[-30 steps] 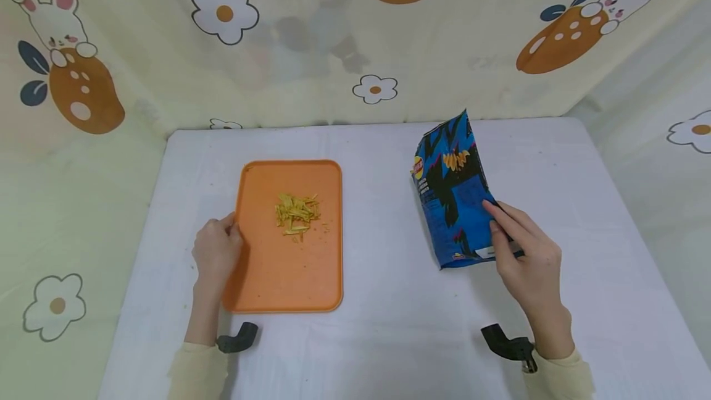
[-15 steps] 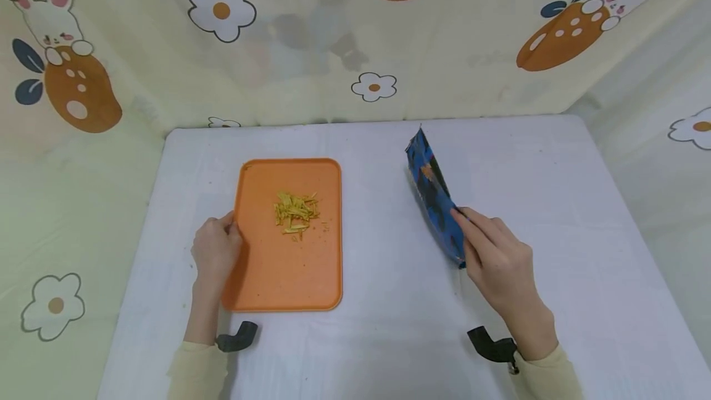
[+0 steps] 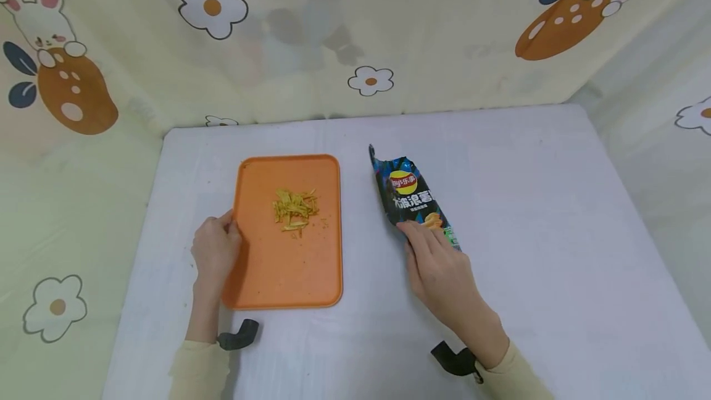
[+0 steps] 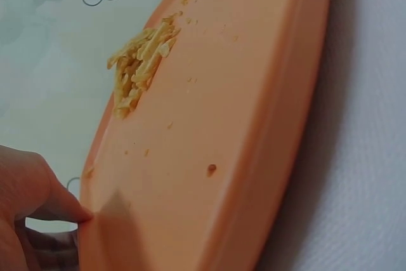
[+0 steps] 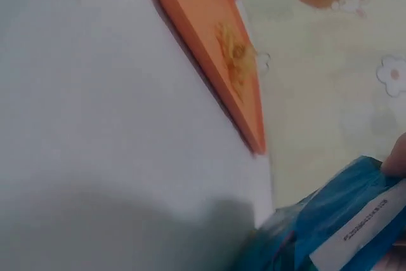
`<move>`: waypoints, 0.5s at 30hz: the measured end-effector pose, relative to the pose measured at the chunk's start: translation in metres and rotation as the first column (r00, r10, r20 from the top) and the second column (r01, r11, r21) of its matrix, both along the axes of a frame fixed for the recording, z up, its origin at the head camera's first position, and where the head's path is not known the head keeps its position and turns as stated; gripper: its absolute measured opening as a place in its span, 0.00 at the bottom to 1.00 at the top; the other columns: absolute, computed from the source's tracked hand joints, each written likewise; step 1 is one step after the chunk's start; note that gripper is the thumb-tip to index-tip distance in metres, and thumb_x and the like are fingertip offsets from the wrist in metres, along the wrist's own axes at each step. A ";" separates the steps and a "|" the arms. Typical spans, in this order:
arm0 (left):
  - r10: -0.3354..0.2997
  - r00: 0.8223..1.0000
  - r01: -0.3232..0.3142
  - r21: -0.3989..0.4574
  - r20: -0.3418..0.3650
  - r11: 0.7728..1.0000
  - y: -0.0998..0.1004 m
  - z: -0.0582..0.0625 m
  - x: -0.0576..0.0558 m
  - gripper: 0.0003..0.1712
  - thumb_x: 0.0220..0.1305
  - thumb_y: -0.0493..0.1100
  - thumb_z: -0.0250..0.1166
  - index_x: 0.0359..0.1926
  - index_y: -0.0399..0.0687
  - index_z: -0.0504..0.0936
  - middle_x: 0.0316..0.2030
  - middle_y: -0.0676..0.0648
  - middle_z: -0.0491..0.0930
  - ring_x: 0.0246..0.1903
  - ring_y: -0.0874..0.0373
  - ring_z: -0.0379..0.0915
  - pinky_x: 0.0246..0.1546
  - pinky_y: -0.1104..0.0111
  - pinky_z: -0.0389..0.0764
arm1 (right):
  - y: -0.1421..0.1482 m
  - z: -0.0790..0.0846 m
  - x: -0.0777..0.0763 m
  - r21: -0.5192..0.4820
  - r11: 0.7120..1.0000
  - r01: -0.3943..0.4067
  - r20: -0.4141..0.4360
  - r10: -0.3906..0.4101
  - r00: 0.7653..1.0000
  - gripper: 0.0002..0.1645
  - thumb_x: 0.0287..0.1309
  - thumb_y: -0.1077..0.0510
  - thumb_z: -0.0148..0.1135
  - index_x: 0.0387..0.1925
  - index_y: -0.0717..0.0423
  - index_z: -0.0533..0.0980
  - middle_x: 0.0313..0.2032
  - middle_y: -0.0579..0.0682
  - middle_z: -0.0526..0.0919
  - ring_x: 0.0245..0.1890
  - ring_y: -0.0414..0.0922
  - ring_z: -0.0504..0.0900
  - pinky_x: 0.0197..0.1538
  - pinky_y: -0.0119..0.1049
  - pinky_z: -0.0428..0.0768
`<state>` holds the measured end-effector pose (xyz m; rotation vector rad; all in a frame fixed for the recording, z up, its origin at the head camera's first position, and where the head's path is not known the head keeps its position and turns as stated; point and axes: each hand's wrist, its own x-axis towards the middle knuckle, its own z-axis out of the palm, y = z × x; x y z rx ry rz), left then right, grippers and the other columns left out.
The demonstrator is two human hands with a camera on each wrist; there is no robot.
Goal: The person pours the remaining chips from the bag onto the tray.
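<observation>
An orange tray (image 3: 283, 276) lies on the white table with a small heap of yellow chip pieces (image 3: 295, 207) and crumbs on it. My left hand (image 3: 216, 249) pinches the tray's left edge; in the left wrist view the thumb (image 4: 70, 207) lies at the rim. To the right of the tray my right hand (image 3: 444, 273) grips a blue and black chip bag (image 3: 402, 184) by its side edge. The bag's printed front with the round yellow and red logo faces up, tilted. In the right wrist view the bag (image 5: 336, 214) shows a white strip with printed characters.
The white table (image 3: 550, 252) extends to the right of the bag and in front of the tray. A patterned cloth (image 3: 289, 54) hangs behind the table and at both sides. Black wrist mounts (image 3: 239, 335) sit at both sleeves.
My right hand has moved left with the chip bag, nearer the tray, and has turned it so the logo side shows. The left hand and the tray have stayed in place.
</observation>
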<state>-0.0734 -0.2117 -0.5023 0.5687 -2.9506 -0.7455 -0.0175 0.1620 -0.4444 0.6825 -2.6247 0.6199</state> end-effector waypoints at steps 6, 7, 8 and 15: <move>0.006 1.000 -0.006 -0.002 -0.019 1.000 0.000 0.002 0.001 0.19 0.66 0.36 0.55 0.56 0.37 0.80 0.37 0.31 0.81 0.30 0.42 0.76 0.23 0.56 0.73 | -0.021 -0.018 0.007 -0.059 0.997 0.045 0.033 -0.043 0.999 0.20 0.50 0.61 0.71 0.45 0.64 0.76 0.42 0.57 0.81 0.40 0.48 0.84 0.37 0.41 0.85; 0.007 1.000 -0.007 0.002 -0.015 1.000 0.000 0.002 0.001 0.20 0.66 0.36 0.55 0.57 0.37 0.80 0.37 0.31 0.81 0.31 0.42 0.76 0.23 0.57 0.73 | -0.024 -0.022 0.008 -0.057 0.997 0.048 0.033 -0.046 0.998 0.19 0.48 0.61 0.72 0.42 0.64 0.77 0.40 0.56 0.80 0.38 0.47 0.83 0.35 0.39 0.85; 0.006 1.000 -0.006 0.002 -0.014 1.000 0.000 0.003 0.001 0.20 0.66 0.36 0.55 0.57 0.37 0.79 0.37 0.31 0.81 0.31 0.42 0.76 0.23 0.56 0.74 | -0.026 -0.025 0.009 -0.054 0.997 0.050 0.030 -0.048 0.998 0.18 0.47 0.62 0.73 0.41 0.63 0.78 0.39 0.56 0.80 0.36 0.46 0.83 0.33 0.38 0.85; 0.005 1.000 -0.005 0.007 0.001 1.000 0.002 0.003 0.001 0.20 0.67 0.37 0.55 0.58 0.39 0.79 0.36 0.32 0.80 0.29 0.43 0.75 0.22 0.57 0.72 | -0.040 -0.047 0.014 -0.075 0.992 0.102 0.022 -0.101 0.995 0.16 0.43 0.64 0.76 0.34 0.60 0.78 0.32 0.52 0.77 0.26 0.43 0.80 0.25 0.31 0.80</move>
